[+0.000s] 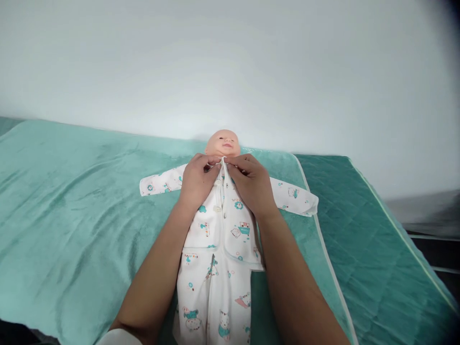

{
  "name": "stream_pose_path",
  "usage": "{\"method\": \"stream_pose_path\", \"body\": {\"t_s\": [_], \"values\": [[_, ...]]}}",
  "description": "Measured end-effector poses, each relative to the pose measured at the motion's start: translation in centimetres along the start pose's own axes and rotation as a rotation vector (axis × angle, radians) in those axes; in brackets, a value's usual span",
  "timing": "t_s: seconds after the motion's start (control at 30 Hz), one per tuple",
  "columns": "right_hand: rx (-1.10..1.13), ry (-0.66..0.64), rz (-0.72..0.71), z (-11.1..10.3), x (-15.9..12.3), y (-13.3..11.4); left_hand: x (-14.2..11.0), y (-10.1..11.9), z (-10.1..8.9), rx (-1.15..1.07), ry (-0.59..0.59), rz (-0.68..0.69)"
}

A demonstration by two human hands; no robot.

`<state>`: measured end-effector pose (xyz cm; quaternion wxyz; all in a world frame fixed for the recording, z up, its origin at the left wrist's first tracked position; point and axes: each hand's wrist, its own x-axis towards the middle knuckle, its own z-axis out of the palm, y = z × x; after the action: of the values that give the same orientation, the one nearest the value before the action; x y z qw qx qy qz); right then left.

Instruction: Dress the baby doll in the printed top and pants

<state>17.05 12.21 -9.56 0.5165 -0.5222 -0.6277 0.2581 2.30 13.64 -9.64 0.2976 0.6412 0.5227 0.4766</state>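
Note:
A baby doll [223,142] lies on its back on a teal blanket [79,211], head toward the wall. It wears a white jacket [230,215] printed with teal cartoon animals and matching trousers [212,297]. My left hand [196,181] pinches the jacket's left front edge at the collar, fingers closed. Facing it, my right hand [251,183] pinches the right front edge at the collar. The two edges meet just under the doll's chin. Small white buttons run down the jacket front. Both sleeves lie spread out to the sides.
The teal blanket covers the left and middle of a bed. A darker green quilted mattress [373,249] shows at the right, with its edge dropping to a dark floor [438,249]. A plain pale wall [230,62] stands behind.

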Motion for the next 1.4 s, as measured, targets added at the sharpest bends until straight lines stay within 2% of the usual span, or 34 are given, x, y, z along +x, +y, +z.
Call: {"method": "stream_pose_path", "body": {"t_s": [0.27, 0.6, 0.9, 1.13, 1.4], "values": [[-0.055, -0.012, 0.071, 0.40, 0.02, 0.21, -0.06, 0.53, 0.07, 0.025, 0.015, -0.039], [-0.027, -0.091, 0.089, -0.02, 0.12, 0.30, -0.20, 0.87, 0.08, 0.019, 0.010, -0.068], [-0.027, -0.098, 0.117, 0.15, -0.03, 0.30, -0.11, 0.89, -0.03, 0.009, -0.003, -0.136], [-0.040, -0.104, 0.128, 0.01, -0.13, 0.04, -0.04, 0.53, -0.20, -0.104, -0.035, -0.177], [-0.014, -0.082, 0.138, -0.06, -0.30, 0.23, -0.28, 0.84, -0.24, -0.064, -0.010, -0.180]]}}
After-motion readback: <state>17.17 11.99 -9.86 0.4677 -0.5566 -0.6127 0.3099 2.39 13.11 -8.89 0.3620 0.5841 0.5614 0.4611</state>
